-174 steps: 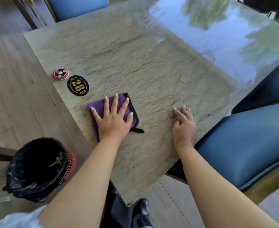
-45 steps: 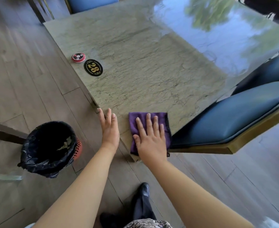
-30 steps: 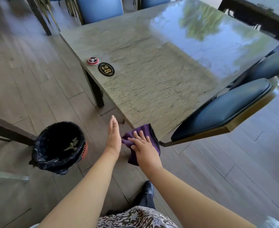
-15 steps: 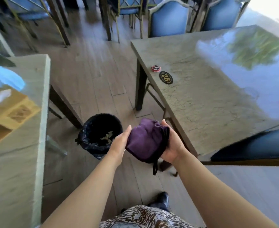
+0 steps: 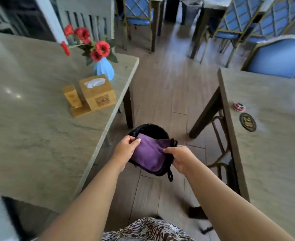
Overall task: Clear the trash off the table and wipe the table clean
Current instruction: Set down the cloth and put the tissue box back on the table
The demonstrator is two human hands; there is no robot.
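Note:
A purple cloth (image 5: 151,154) with a black trim and a small loop hangs between both hands, directly over a black-lined trash bin (image 5: 149,128) on the floor. My left hand (image 5: 126,148) pinches the cloth's left edge. My right hand (image 5: 179,158) grips its right side. The cloth hides most of the bin's opening. The wiped stone table (image 5: 271,153) lies to the right, bearing a red call button (image 5: 238,106) and a black oval number plate (image 5: 247,122).
A second stone table (image 5: 30,127) on the left carries a wooden tissue box (image 5: 97,93), a small wooden holder (image 5: 73,96) and a blue vase of red flowers (image 5: 103,67). Blue chairs (image 5: 280,58) stand behind. Wooden floor runs between the tables.
The view has turned left from the wiped table toward the bin. The cloth came off the table edge, was bunched in both hands, and now is spread over the bin.

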